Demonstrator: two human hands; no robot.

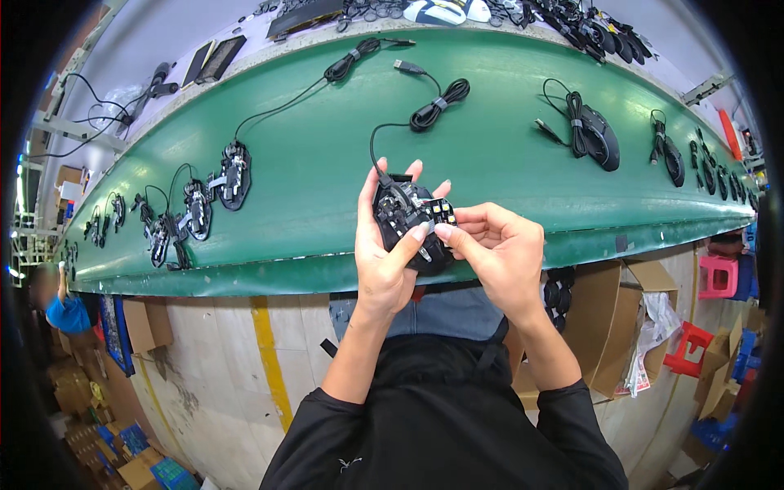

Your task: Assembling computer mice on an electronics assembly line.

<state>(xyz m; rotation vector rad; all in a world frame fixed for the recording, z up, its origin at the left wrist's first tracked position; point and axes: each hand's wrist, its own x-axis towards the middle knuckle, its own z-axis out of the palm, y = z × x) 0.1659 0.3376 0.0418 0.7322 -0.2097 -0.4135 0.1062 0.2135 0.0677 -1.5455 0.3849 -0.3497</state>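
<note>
My left hand [380, 278] is wrapped round an opened computer mouse [394, 214], its black inner parts bare. The left thumb presses on the mouse near a pale ribbon. With thumb and forefinger, my right hand [513, 257] pinches the edge of a small black circuit board [442, 211] that carries several yellowish square parts. The board sits at the right side of the mouse; whether it is fixed there, I cannot tell. From the mouse's far end a cable runs to a tied black bundle [435, 108] on the green belt [490, 139].
Other opened mice lie on the belt to the left, such as one mouse [235, 175] with its cable. Closed black mice [600, 140] lie to the right. Loose parts crowd the shelf [384, 24] beyond. Cardboard boxes [600, 335] stand below the belt's near edge. Another person [67, 310] is at far left.
</note>
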